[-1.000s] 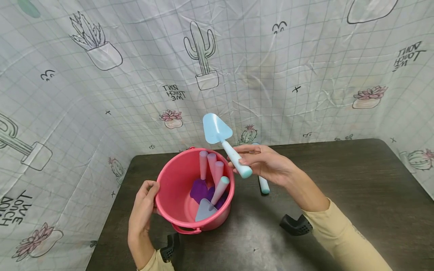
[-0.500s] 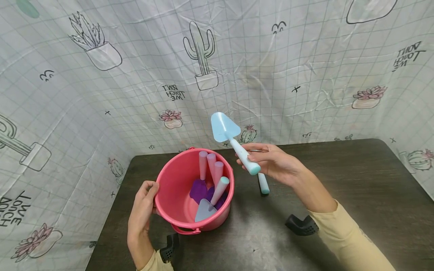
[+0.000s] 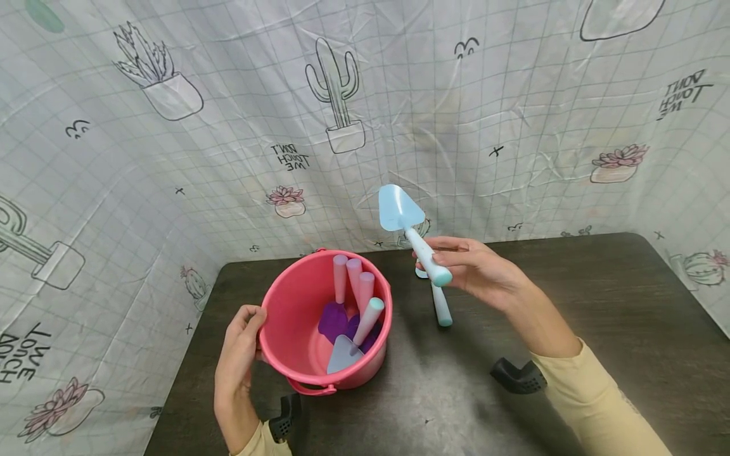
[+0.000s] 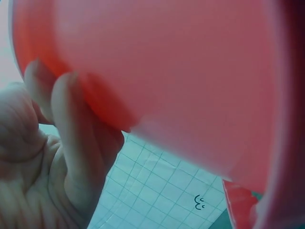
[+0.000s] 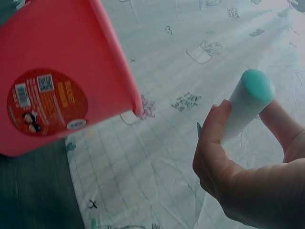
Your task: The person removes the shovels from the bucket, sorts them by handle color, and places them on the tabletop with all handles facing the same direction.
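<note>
A pink bucket [image 3: 291, 310] stands on the table, its mouth facing me. My left hand [image 3: 235, 354] grips its left rim, thumb at the edge and fingers against the outer wall [image 4: 181, 81]. Inside lean several tools: pink handles [image 3: 339, 278] with purple heads, and a grey-blue trowel [image 3: 345, 354] with a white handle. To the bucket's right, my right hand [image 3: 485, 269] holds a light-blue trowel [image 3: 402, 209] by its white handle [image 5: 243, 105], blade up, above the table. Beneath that hand lies another white-handled tool [image 3: 441, 307]; its head is mostly hidden.
The dark wooden table [image 3: 599, 304] extends to the right. A white grid-patterned cloth [image 3: 456, 95] with cactus drawings hangs behind and along the sides. The bucket's pink carry handle [image 3: 310, 387] hangs at its front.
My right hand has moved to the right with the trowel, away from the bucket. More of the tool lying on the table shows now. My left hand and the bucket stay nearly in place.
</note>
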A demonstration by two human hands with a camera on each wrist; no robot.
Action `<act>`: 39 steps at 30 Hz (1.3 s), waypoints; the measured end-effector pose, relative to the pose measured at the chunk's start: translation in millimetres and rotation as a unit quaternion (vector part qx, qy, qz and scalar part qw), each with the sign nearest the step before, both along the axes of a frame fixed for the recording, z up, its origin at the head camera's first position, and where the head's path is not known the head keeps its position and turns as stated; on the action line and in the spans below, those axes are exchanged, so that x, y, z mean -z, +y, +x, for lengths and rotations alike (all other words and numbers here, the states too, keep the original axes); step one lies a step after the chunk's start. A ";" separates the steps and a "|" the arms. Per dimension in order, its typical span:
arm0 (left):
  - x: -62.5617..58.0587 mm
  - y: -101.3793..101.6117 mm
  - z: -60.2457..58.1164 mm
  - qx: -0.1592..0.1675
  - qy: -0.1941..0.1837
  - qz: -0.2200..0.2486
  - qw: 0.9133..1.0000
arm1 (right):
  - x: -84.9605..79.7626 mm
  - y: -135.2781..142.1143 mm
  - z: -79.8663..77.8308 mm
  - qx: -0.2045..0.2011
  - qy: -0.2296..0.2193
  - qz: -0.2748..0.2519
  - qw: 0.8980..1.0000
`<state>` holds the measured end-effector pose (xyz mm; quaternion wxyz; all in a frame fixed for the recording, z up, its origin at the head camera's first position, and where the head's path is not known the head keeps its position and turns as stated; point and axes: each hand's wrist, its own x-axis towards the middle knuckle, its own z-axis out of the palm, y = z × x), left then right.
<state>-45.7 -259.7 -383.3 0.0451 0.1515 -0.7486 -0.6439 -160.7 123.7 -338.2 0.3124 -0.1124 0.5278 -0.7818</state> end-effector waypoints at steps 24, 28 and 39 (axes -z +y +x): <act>0.4 -1.1 0.3 -0.011 -0.008 0.018 1.000 | 24.8 46.9 -6.3 0.056 -0.023 -0.013 0.998; 1.4 -1.0 1.1 -0.020 -0.006 0.024 0.999 | 28.2 49.8 -5.7 0.070 -0.033 -0.021 0.997; 3.7 -2.2 0.9 -0.012 0.016 0.057 0.998 | 42.6 55.5 -6.6 0.076 -0.040 0.003 0.996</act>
